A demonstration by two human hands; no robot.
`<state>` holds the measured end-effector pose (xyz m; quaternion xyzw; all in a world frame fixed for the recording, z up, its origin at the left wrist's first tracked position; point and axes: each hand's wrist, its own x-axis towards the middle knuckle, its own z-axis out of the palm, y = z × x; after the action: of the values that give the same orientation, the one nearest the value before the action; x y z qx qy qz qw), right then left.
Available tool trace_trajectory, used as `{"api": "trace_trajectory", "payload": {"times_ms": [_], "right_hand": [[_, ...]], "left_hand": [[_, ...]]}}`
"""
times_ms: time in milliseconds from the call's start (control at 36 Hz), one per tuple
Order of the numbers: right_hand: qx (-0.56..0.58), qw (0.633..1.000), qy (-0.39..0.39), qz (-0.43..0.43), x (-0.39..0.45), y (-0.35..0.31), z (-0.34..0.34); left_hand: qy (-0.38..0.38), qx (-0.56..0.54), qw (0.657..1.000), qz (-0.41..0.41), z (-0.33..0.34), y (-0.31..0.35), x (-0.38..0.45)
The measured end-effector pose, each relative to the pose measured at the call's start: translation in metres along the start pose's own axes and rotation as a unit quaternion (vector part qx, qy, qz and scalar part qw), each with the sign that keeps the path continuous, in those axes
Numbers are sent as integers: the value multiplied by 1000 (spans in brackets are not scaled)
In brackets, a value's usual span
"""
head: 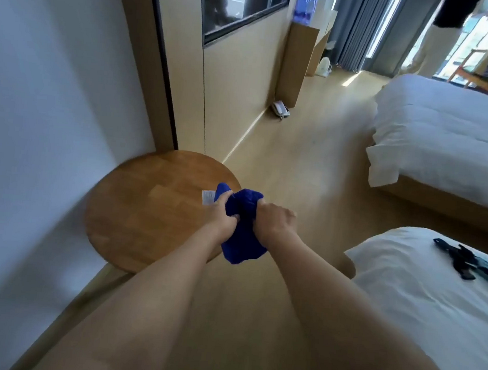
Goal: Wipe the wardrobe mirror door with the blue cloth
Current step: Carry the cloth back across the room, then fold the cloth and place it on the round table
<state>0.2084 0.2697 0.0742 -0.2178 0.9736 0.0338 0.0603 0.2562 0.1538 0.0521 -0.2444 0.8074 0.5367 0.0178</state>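
Preparatory stage: left hand (223, 215) and right hand (275, 219), fingers curled, both grip the bunched blue cloth (243, 229) above the edge of a round wooden table (146, 205); no mirror door identifiable in view, wiping apparently not begun.

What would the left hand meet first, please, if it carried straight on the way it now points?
Probably the white tag beside the blue cloth that the left hand grips, then the round table; depth is unclear.
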Motion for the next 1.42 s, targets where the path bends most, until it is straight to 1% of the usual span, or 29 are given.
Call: {"api": "trace_trajectory", "payload": {"times_ms": [250, 444, 583, 667, 833, 1000, 1167, 1278, 1417], "right_hand": [[-12, 996, -18, -88, 107, -21, 13], [-23, 990, -20, -139, 189, -59, 17], [-19, 983, -27, -179, 239, -88, 13], [-18, 980, -31, -197, 263, -106, 16], [-41, 966, -43, -251, 298, -137, 23], [-57, 947, -62, -312, 334, -156, 29], [-75, 921, -80, -373, 382, -170, 37], [-87, 900, -93, -417, 409, -171, 48], [-78, 883, -124, -447, 438, -168, 71]], "left_hand": [[65, 1, 996, -55, -21, -15, 83], [106, -35, 990, -87, -54, -29, 153], [140, -35, 982, -121, -80, -39, 191], [155, -56, 977, -139, -93, -48, 209], [186, -101, 960, -182, -113, -68, 231], [231, -126, 944, -202, -122, -79, 254], [301, -195, 908, -218, -116, -86, 282], [340, -184, 890, -243, -104, -89, 300], [360, -159, 879, -270, -89, -94, 319]]}}
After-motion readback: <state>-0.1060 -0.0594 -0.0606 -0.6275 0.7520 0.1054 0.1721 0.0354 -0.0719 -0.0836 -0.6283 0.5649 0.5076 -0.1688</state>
